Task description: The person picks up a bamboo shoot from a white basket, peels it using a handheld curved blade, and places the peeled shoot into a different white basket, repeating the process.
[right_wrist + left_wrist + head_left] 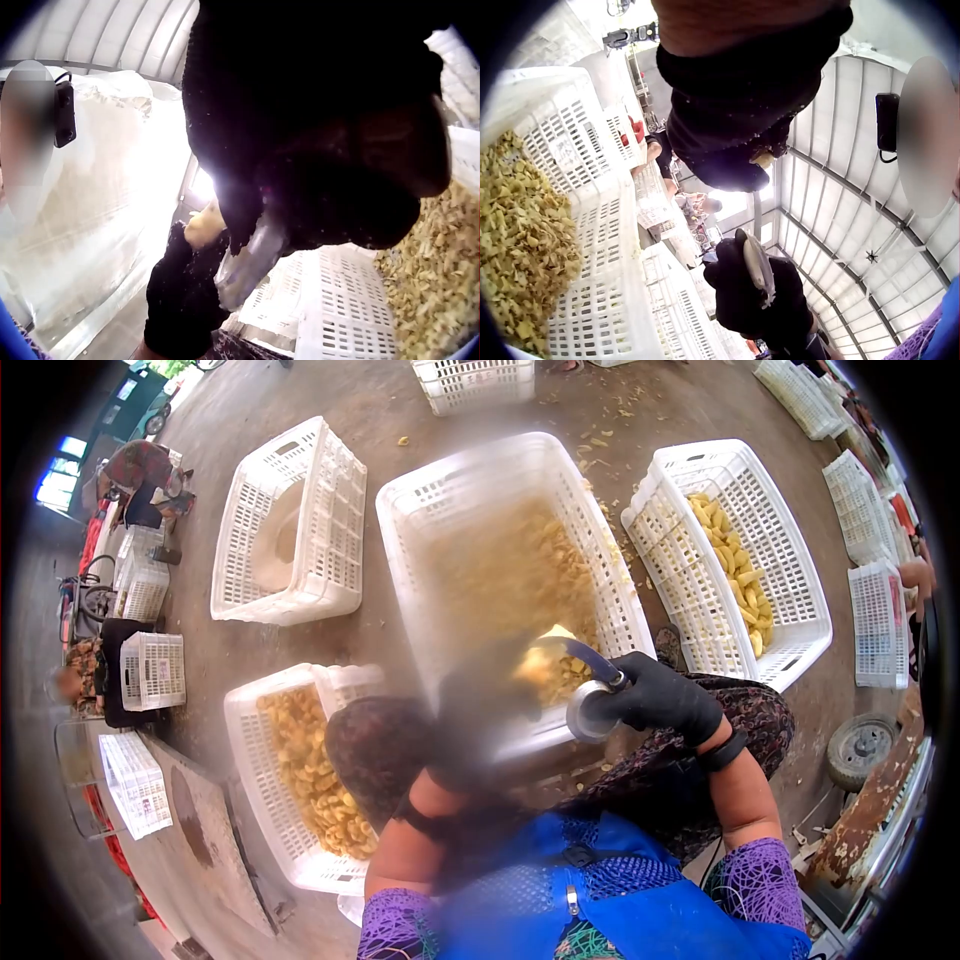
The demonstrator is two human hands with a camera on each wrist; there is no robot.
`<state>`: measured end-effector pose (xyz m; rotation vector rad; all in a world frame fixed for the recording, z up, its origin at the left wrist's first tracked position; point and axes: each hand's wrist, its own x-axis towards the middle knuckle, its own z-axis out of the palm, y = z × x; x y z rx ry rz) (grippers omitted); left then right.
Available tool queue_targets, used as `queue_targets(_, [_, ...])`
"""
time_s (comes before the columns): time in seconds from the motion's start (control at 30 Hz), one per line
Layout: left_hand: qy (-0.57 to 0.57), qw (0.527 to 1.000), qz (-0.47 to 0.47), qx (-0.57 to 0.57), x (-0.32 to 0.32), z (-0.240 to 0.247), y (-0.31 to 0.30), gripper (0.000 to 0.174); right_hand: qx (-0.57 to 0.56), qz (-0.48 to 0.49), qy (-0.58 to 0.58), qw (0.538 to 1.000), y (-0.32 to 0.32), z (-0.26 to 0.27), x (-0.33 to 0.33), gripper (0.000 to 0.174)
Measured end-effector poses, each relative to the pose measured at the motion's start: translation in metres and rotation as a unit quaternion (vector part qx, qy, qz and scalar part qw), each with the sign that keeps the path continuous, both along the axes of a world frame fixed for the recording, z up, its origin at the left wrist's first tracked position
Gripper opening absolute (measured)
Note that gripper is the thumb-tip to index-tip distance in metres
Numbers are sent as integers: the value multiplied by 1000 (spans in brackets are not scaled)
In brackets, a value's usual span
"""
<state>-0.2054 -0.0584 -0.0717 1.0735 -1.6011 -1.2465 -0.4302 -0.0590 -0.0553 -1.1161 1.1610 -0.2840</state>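
Note:
My right hand (pixel 655 700), in a black glove, grips a hand tool with a curved blade (pixel 592 658) and a round metal part (pixel 590 715). The tool's pale curved part (pixel 251 266) sticks out below that hand in the right wrist view. Blurred in the head view, my black-gloved left hand (pixel 480 695) is close to the blade. It pinches a pale yellow piece of produce (pixel 202 227), partly hidden by the glove. Both hands are over the near end of a large white crate (pixel 400 525) with a heap of yellowish peelings (pixel 525 247).
At right a white crate (pixel 690 590) contains long yellow pieces (pixel 735 575). A crate of orange-yellow pieces (pixel 310 770) stands at lower left. Another white crate (pixel 340 530) holds a round tub (pixel 280 540). Scraps litter the floor; other people sit among crates at far left.

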Motion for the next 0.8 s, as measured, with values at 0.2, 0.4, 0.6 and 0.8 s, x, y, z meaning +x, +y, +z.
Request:
queue_targets(0.2, [93,988,2,123,-1,6,5,27,8,7,-33,999,2,-1,0,20])
queue_targets(0.4, [180,957,73,217,-16,7,8,24,49,-96,-136,985,18,-23,31,24])
queue_targets(0.6, [111,968,46,220,-6,12,3,27,168,-50,-114,978,8,-19,20,30])
queue_targets(0.8, [248,919,48,303,-13,11,8,22,156,-118,-201,960,23,-23,21,35])
